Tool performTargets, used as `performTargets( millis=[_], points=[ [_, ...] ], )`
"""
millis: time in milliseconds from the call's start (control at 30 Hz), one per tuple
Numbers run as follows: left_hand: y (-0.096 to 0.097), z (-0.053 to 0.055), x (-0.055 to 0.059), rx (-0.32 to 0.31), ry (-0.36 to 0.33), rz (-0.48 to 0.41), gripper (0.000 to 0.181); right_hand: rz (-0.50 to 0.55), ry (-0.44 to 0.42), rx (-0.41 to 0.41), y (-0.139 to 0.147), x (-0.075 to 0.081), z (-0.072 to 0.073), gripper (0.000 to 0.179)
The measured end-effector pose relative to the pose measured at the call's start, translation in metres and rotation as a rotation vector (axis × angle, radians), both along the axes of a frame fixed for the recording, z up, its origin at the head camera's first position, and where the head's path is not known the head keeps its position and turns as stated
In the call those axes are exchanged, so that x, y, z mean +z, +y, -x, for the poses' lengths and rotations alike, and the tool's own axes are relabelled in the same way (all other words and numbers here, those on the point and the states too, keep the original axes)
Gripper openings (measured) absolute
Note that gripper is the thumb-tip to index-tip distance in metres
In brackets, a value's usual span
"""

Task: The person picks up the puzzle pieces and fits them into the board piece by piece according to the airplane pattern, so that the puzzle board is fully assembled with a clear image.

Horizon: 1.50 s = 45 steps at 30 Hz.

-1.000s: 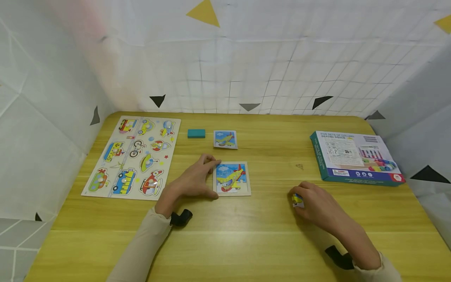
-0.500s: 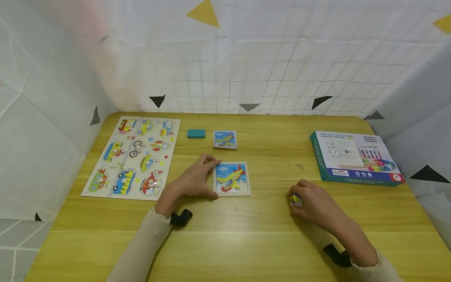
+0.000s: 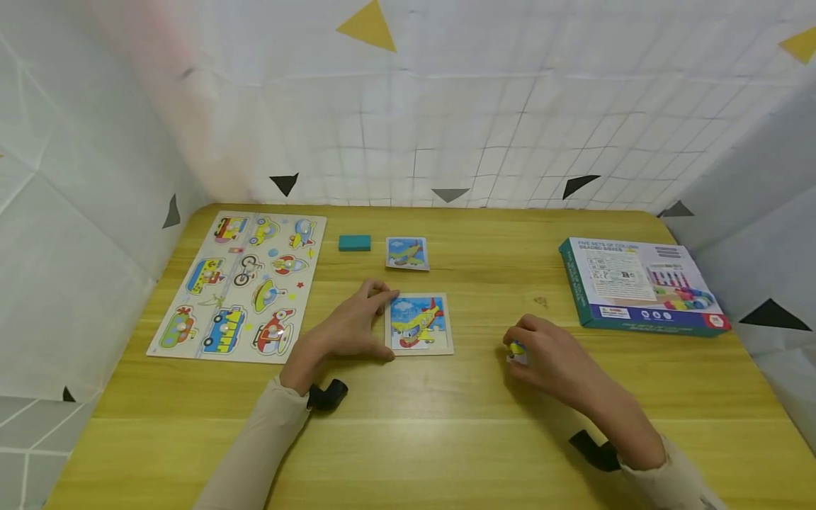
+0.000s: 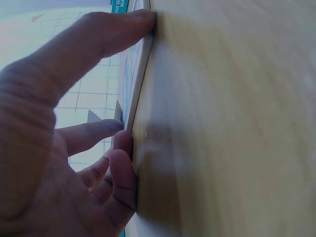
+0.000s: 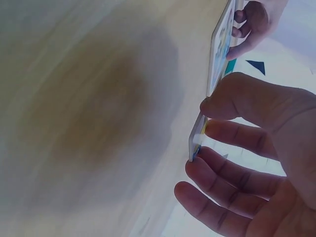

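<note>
A square jigsaw board (image 3: 449,333) with a yellow airplane picture lies mid-table; pale bare patches show at its lower right. My left hand (image 3: 353,322) holds it at the left side, index finger at the upper corner and thumb at the lower one. In the left wrist view the thumb (image 4: 133,24) presses against the board's edge. To the right of the board, my right hand (image 3: 561,368) pinches a small yellow-and-blue jigsaw piece (image 3: 518,349) between thumb and fingers. The right wrist view shows this piece (image 5: 196,138) edge-on, its face partly hidden by fingers.
Behind the board lie a small airplane picture card (image 3: 407,253) and a teal block (image 3: 354,243). At the left is a large vehicle knob puzzle (image 3: 255,283), close to my left forearm. A boxed bead set (image 3: 644,287) lies at the right.
My right hand has moved left and slightly away from me, carrying the jigsaw piece closer to the board. The left hand and the board have stayed in place.
</note>
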<state>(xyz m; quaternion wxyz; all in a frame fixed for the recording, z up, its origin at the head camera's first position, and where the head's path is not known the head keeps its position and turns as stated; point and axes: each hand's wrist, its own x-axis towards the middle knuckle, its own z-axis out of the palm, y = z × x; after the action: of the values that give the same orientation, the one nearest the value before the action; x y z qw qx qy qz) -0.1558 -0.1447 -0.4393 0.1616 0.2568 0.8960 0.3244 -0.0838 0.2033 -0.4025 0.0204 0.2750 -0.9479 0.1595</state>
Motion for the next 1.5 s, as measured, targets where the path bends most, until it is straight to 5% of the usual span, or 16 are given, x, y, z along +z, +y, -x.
performTargets(
  millis=[1500],
  points=[
    [0.0,0.0,0.002,-0.012,-0.002,0.011,0.106,0.01,0.018,0.185,-0.068,0.003,0.022,0.027]
  ],
)
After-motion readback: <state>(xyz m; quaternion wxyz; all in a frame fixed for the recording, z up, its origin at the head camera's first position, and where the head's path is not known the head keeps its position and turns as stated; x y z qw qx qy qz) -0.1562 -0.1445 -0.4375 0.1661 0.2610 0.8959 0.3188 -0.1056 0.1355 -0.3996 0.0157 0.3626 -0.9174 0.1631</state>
